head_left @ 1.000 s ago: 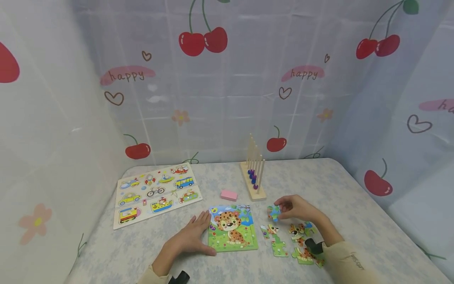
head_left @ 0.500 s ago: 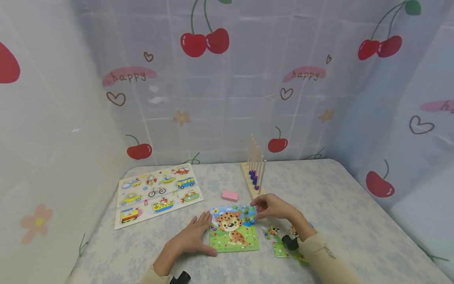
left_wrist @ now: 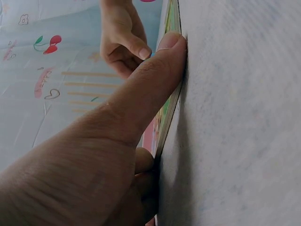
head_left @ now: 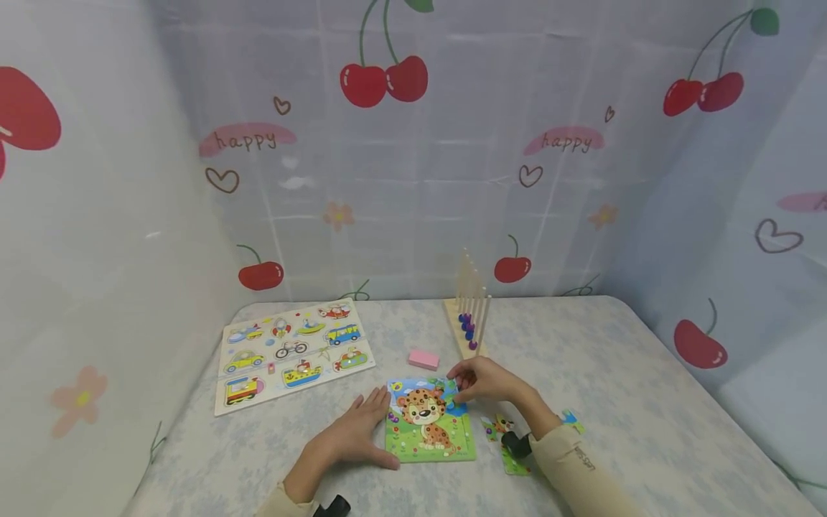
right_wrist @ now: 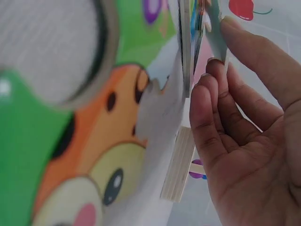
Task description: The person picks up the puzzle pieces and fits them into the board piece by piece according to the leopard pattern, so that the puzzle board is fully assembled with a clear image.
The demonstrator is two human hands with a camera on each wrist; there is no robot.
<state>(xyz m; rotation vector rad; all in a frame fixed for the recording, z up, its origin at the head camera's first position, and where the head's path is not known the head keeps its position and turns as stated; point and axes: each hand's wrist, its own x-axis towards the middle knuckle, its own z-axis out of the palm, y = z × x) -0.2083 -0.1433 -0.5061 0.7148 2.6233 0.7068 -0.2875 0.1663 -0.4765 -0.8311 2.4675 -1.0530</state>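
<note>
A square jigsaw board (head_left: 426,431) with a leopard picture lies flat on the table. My left hand (head_left: 355,434) rests against it, fingers along the left side and thumb at the near left corner; the left wrist view shows that thumb (left_wrist: 155,66) on the board's edge. Over the far right corner, my right hand (head_left: 487,380) pinches a jigsaw piece (right_wrist: 217,37) between thumb and fingertips, tilted up from the board in the right wrist view. Loose leopard pieces (head_left: 515,461) lie right of the board, partly hidden by the right forearm and wrist camera.
Behind the right hand stands a wooden peg rack (head_left: 474,330) with blue and purple beads. A pink block (head_left: 423,359) lies beyond the jigsaw board. At the back left is a vehicle puzzle board (head_left: 293,352). A printed curtain (head_left: 413,179) encloses the table.
My right hand has carried the jigsaw piece leftward from beside the loose pieces to the board's far right corner. The left hand keeps its place; the head view has shifted slightly.
</note>
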